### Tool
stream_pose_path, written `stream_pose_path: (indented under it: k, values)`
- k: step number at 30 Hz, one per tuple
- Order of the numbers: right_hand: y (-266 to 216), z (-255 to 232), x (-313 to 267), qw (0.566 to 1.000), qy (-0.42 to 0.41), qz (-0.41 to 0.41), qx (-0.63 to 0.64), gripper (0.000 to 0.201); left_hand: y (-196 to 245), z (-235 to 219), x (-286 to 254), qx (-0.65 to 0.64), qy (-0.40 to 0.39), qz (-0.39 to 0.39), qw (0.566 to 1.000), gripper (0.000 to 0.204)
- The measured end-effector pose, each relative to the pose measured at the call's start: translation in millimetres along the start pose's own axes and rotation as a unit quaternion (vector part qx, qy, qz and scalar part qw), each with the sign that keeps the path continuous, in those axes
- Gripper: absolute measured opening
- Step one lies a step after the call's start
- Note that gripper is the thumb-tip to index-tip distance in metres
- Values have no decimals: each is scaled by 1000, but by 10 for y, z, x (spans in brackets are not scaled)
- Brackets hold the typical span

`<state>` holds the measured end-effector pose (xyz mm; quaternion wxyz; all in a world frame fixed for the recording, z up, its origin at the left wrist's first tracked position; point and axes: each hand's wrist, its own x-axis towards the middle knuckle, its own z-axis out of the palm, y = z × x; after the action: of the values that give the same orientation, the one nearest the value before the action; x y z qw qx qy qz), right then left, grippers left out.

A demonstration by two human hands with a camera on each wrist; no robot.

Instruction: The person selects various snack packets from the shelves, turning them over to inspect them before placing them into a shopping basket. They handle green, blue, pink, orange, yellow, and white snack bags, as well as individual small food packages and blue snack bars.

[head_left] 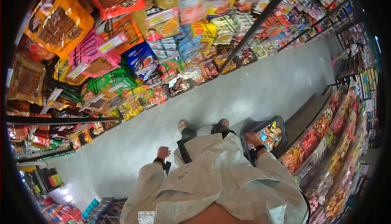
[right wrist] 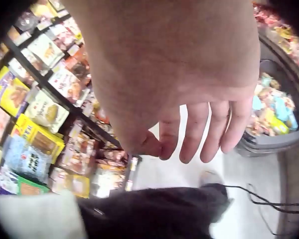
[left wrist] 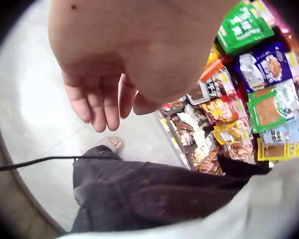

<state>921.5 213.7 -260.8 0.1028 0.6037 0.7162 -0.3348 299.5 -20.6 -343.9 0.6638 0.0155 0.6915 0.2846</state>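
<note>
My left hand (head_left: 163, 152) hangs over the grey floor beside my body, holding nothing. Its fingers (left wrist: 95, 105) are relaxed and slightly bent in the left wrist view. My right hand (head_left: 253, 139) appears at the left side of a dark basket (head_left: 286, 134) in the head view. In the right wrist view, its loosely bent fingers (right wrist: 195, 132) are empty, with the basket (right wrist: 269, 142) off to their right. Small colourful wrapped packets (right wrist: 274, 107) lie inside the basket. Whether the hand touches the basket rim cannot be told.
Racks of bagged snacks (head_left: 163, 20) line the far side of the aisle, with trays of packets (head_left: 179, 86) low down. Tiered shelves of snacks (head_left: 311, 142) curve along the right. Grey floor (head_left: 211, 102) runs between. A dark cord (right wrist: 259, 199) hangs near the legs.
</note>
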Motion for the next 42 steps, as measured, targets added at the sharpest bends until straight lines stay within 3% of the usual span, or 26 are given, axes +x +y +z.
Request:
stream_pose_path:
  k: [1, 2, 4, 6, 8, 10, 11, 12, 13, 14, 15, 17, 19, 21, 23, 25, 27, 28, 30, 34, 40, 42]
  values:
    - [-481, -441, 79, 950, 0, 172, 261, 26, 228, 11, 198, 144, -14, 60, 988, 23]
    - [-717, -737, 107, 946, 22, 149, 287, 24, 460, 45, 395, 284, -28, 118, 951, 22]
    - [-754, -1032, 187, 933, 55, 94, 342, 22, 1183, 398, 353, 147, 69, 76, 984, 20]
    - [-582, -1177, 215, 913, 76, 29, 400, 20, 1731, 883, 203, 95, 111, 164, 976, 22]
    - [-509, -1384, 38, 882, 65, 31, 465, 21, 2113, 1382, 42, 94, 112, 186, 971, 23]
    - [-206, -1300, -183, 844, 29, 65, 531, 21, 2157, 1859, -40, 60, 77, 185, 978, 24]
    - [-68, -1196, -305, 858, 54, 111, 499, 25, 2054, 2042, 98, 28, 40, 174, 983, 24]
    - [541, -725, -213, 869, -14, 86, 487, 32, 2052, 2231, 170, -2, 2, 164, 986, 25]
    - [1164, 20, -184, 936, 43, -12, 348, 39, 2122, 2560, -56, 46, -20, 118, 992, 26]
    - [1457, 385, -293, 777, -64, 222, 586, 41, 2162, 2873, -299, 93, -41, 69, 992, 27]
    - [1310, 322, -643, 695, -60, 371, 613, 45, 2173, 3051, -286, 146, -59, 47, 986, 28]
    - [1758, 1094, -977, 659, -93, 437, 606, 44, 2110, 3299, -216, 246, -93, 2, 965, 29]
    - [2190, 1966, -1260, 618, -128, 463, 622, 55, 2148, 3538, -202, 264, -64, 46, 961, 29]
    - [2089, 1619, -1525, 658, -148, 375, 635, 50, 2208, 3741, -129, 258, -42, 77, 962, 31]
    - [1849, 1210, -1757, 659, -147, 368, 639, 48, 2286, 3808, 9, 283, -28, 78, 955, 28]
    - [1712, 929, -1661, 635, -108, 426, 635, 48, 2373, 3854, 83, 293, -16, 59, 954, 26]
    - [1671, 705, -1450, 622, -50, 466, 627, 49, 2466, 3950, 158, 287, -7, 22, 958, 24]
    - [1677, 528, -1286, 603, -61, 480, 634, 39, 2504, 3970, 279, 300, -13, 6, 954, 24]
    - [1682, 77, -937, 611, -23, 468, 638, 38, 2563, 4021, 602, 326, -25, -24, 945, 24]
    - [2000, -637, -185, 651, 40, 372, 660, 27, 2901, 4495, 1041, 348, -15, -40, 936, 25]
    - [2369, -1715, 713, 623, 53, 362, 691, 24, 4008, 5514, 1459, 319, -52, 56, 945, 24]
    - [2566, -2044, 1081, 638, 28, 340, 690, 24, 4480, 5939, 1549, 359, -111, 171, 911, 22]
